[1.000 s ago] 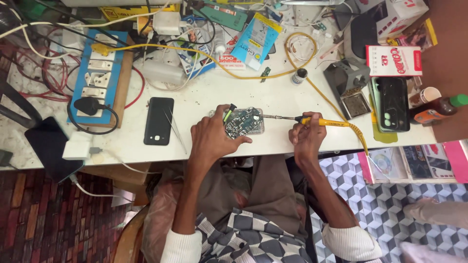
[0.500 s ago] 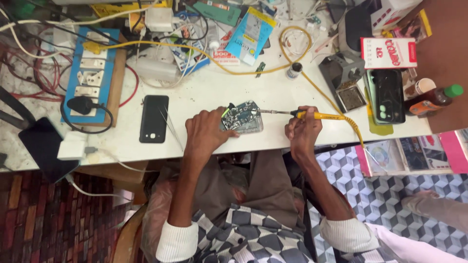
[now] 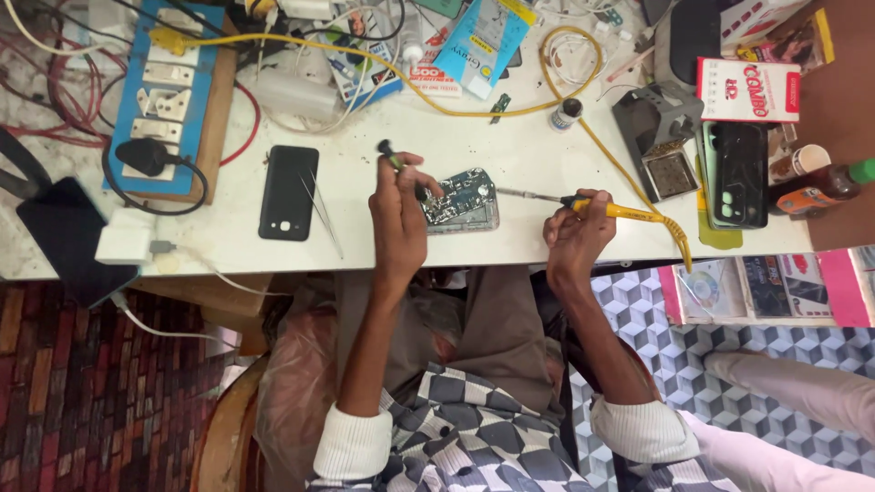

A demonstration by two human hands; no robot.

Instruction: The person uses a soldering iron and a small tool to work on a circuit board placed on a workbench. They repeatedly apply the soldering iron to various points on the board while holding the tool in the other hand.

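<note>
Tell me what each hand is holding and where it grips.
The right hand holds the yellow soldering iron by its handle. The left hand pinches a thin dark tool near its lower end, beside the opened phone.

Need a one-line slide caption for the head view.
Left hand steadies an opened phone on a cluttered white bench while right hand aims a yellow-handled soldering iron at it.

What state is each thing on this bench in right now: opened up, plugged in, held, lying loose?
Opened phone: back off, circuit board bare, lying flat.
Soldering iron: held, tip near the board.
Left hand: grips a thin dark tool at the phone's edge.
Right hand: closed around the iron's yellow handle.
Black phone: back up, lying untouched.
Tweezers: lying loose.
Black plug: seated in the blue socket board.
</note>
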